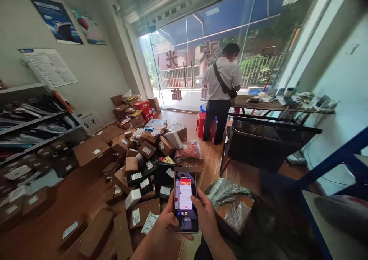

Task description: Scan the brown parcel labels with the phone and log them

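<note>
A black rectangular smartphone (186, 201) with a lit red-and-white screen is held upright low in the centre of the view. It is gripped from the left by the left hand (163, 223), fingers curled behind it, and steadied by the right hand (204, 214), thumb laid on its edge. Beyond it, the wooden floor (74, 195) is covered by a sprawl of brown cardboard parcels (135, 164). A grey plastic-wrapped package (230, 204) lies just beside the right hand. A person in a white shirt (221, 91) stands at a dark long table (276, 107), well apart.

Phone (185, 201) front centre; parcels (135, 164) on floor left; shelves (28, 137) far left; person (221, 95) behind at desk (276, 107).
</note>
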Motion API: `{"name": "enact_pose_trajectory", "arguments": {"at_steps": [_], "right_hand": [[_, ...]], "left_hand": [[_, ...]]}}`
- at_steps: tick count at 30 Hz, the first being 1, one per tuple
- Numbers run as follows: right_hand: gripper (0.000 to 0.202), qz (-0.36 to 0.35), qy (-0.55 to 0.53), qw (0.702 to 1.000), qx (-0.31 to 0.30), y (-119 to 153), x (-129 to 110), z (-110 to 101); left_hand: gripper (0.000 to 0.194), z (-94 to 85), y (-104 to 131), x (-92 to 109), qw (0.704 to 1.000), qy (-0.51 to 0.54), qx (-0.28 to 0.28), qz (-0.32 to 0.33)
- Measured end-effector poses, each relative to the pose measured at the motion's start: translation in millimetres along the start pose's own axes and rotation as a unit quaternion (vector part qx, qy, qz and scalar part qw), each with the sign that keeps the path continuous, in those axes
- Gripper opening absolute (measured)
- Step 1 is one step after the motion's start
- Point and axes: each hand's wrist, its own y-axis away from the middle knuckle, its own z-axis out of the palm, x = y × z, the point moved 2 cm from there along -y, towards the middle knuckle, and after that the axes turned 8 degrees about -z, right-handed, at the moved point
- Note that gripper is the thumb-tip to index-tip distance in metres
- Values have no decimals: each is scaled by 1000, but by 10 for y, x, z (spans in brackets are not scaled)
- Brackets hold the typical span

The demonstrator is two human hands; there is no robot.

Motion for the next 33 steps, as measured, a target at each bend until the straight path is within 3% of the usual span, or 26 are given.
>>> {"name": "enact_pose_trajectory", "arguments": {"at_steps": [4, 7, 13, 20, 27, 33], "right_hand": [[58, 54, -50, 994, -85, 318, 183, 282], [59, 51, -37, 985, -160, 416, 272, 425], [65, 52, 32, 965, -255, 354, 312, 716], [65, 82, -11, 916, -392, 198, 177, 971], [72, 110, 10, 883, -456, 45, 457, 1029], [66, 132, -5, 850, -510, 201, 612, 1336]], "left_hand": [[106, 35, 570, -91, 997, 19, 25, 65], [102, -26, 771, -183, 991, 23, 80, 104], [114, -184, 877, -328, 949, 77, 206, 228], [102, 112, 977, -178, 899, 102, 251, 343], [98, 59, 1011, -137, 843, 81, 345, 405], [95, 71, 1295, -185, 803, 99, 388, 442]]}}
